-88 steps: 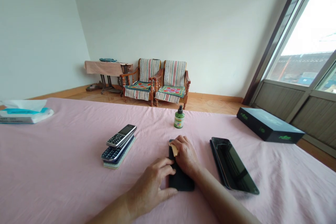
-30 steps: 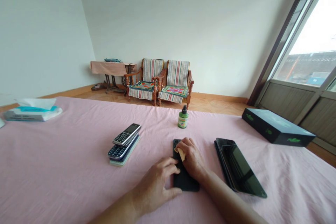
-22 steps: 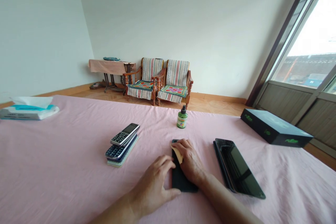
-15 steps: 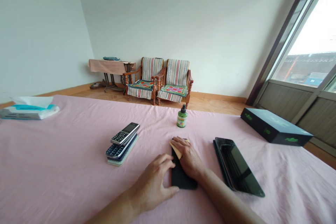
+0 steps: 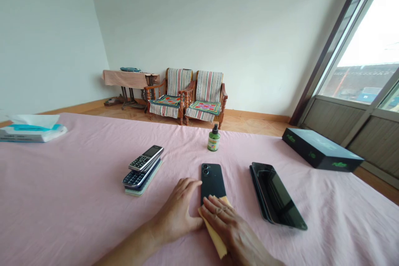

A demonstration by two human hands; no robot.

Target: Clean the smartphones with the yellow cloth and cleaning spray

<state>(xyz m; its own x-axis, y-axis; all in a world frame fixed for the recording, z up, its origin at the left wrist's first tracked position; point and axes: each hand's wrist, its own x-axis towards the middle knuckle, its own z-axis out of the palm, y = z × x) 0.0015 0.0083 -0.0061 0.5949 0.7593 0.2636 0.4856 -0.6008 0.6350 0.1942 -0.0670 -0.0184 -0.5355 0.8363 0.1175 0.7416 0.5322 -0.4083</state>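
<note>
A dark smartphone (image 5: 213, 180) lies back side up on the pink cloth, its camera lenses at the far end. My right hand (image 5: 229, 224) lies flat over a yellow cloth (image 5: 215, 239), pressing it on the phone's near end. At the phone's left edge is my left hand (image 5: 181, 208), thumb and fingers apart, fingertips touching or close to the side. Left of the hands sits a stack of keypad phones (image 5: 143, 168). To the right lie stacked dark tablets (image 5: 279, 195). A green spray bottle (image 5: 213, 139) stands upright beyond the phone.
A tissue pack (image 5: 34, 129) rests at the far left of the pink-covered surface (image 5: 77, 199). At the right back is a black box (image 5: 321, 149). Two wooden chairs (image 5: 204, 91) and a small cloth-covered table (image 5: 124, 79) stand by the wall.
My right hand and the yellow cloth have slid from the phone's far end to its near end, uncovering the camera lenses. The view has shifted slightly.
</note>
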